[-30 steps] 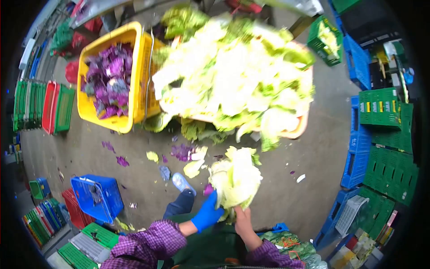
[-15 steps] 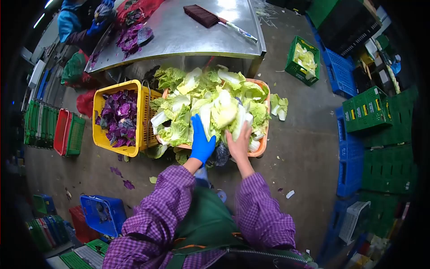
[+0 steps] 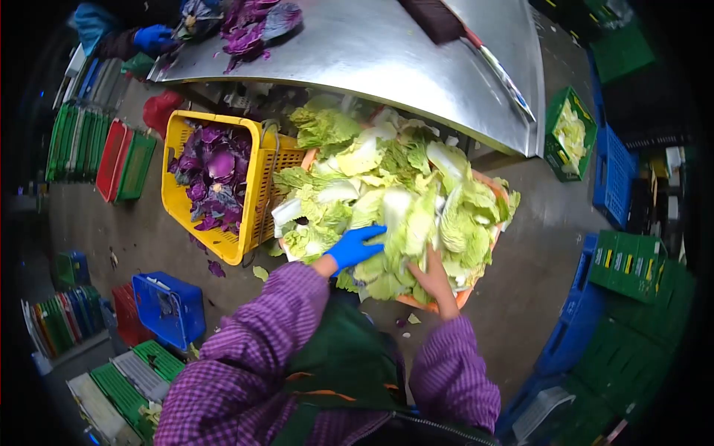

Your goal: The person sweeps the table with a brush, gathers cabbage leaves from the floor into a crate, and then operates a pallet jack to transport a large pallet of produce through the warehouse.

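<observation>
An orange crate (image 3: 416,302) is heaped with pale green and white napa cabbage leaves (image 3: 405,215), some reaching past its rim. My left hand (image 3: 355,250), in a blue glove, rests on the near left of the heap with its fingers spread. Bare, my right hand (image 3: 435,281) lies against leaves at the near right, thumb and fingers apart; some fingertips are hidden among the leaves. Neither hand is closed round anything. Left of the heap, a yellow crate (image 3: 256,171) holds purple cabbage leaves (image 3: 212,175).
Beyond the heap stands a steel table (image 3: 349,63) with a brush (image 3: 491,63) and purple leaves (image 3: 260,30). A co-worker's blue-gloved hand (image 3: 152,36) is at its left end. Green crate (image 3: 569,137) with leaves stands right; blue crate (image 3: 169,311) lower left.
My view has shifted, so the table looks nearer and turned. My hands, earlier side by side at the heap's near edge, are now on its leaves, the left one turned inward.
</observation>
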A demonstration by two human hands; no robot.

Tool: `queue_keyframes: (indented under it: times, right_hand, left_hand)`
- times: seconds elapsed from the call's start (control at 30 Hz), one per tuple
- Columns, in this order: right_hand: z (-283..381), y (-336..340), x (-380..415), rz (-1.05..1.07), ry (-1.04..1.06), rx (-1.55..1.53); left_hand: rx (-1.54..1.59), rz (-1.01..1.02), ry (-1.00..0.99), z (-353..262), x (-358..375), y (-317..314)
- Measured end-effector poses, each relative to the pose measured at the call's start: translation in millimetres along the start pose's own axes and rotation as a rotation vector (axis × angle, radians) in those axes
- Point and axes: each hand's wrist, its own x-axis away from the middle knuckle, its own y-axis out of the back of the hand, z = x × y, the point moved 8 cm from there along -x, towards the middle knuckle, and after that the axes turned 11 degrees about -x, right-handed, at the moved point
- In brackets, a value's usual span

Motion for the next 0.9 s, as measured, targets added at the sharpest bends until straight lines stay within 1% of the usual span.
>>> queue_keyframes:
  times: [0.03,0.07,0.1,0.13,0.17,0.2,0.23,0.27,0.3,0.33,0.4,0.43,0.47,0.5,0.53,0.6,0.67,0.73,0.77,0.8,0.87,0.9]
  right_hand:
    - [-1,19,18,-0.039,-0.016,-0.177]
    - [8,43,40,-0.073,-0.034,-0.355]
    - [-14,63,62,-0.193,-0.288,-0.517]
    - [-33,89,81,-0.379,-0.323,-0.541]
    - [-68,99,98,-0.643,-0.353,-0.740]
    - [-106,104,106,-0.713,-0.347,-0.816]
    - [-134,105,115,-0.722,-0.482,-0.768]
    - [-168,96,118,-0.713,-0.524,-0.818]
    - [-183,83,113,-0.538,-0.655,-0.727]
    - [-185,72,101,-0.483,-0.638,-0.707]
    - [-189,30,82,-0.243,-0.649,-1.131]
    - [-189,28,74,-0.226,-0.644,-1.114]
    - [-182,23,64,-0.169,-0.616,-1.144]
    - [-177,19,57,-0.119,-0.587,-1.177]
    - [-169,24,56,-0.130,-0.585,-1.166]
    - [-151,36,64,-0.086,-0.612,-1.168]
    - [-173,56,56,-0.111,-0.603,-1.159]
    - [-195,72,45,-0.046,-0.623,-1.103]
    - [-186,86,42,-0.025,-0.626,-1.092]
    - [-183,97,47,-0.132,-0.743,-1.237]
    - [-196,109,40,-0.141,-0.754,-1.240]
    - [-205,112,36,-0.140,-0.747,-1.226]
  left_hand:
    - [0.313,-0.024,0.234,16,8,22]
    - [0.277,-0.299,0.212,32,22,55]
    - [0.003,-0.575,0.198,37,43,98]
    - [0.014,-0.639,0.422,56,60,127]
    - [-0.172,-0.762,0.355,67,69,150]
    - [-0.377,-0.880,0.307,89,85,168]
    - [-0.440,-0.761,0.391,123,89,169]
    - [-0.482,-0.628,0.476,153,88,159]
    - [-0.400,-0.572,0.484,180,85,149]
    - [-0.314,-0.508,0.472,196,76,141]
    - [-0.211,-0.423,0.603,212,61,137]
    - [-0.133,-0.421,0.629,218,60,139]
    - [-0.055,-0.410,0.647,211,60,142]
    - [-0.050,-0.350,0.683,204,60,144]
    - [-0.028,-0.367,0.711,194,62,145]
    - [-0.021,-0.483,0.648,210,66,135]
    - [-0.085,-0.461,0.697,200,81,122]
    - [0.041,-0.484,0.661,202,107,87]
    - [0.014,-0.517,0.687,193,125,74]
    - [-0.008,-0.540,0.712,182,142,57]
    - [0.157,-0.476,0.771,170,161,31]
    - [0.539,-0.492,0.738,188,164,18]
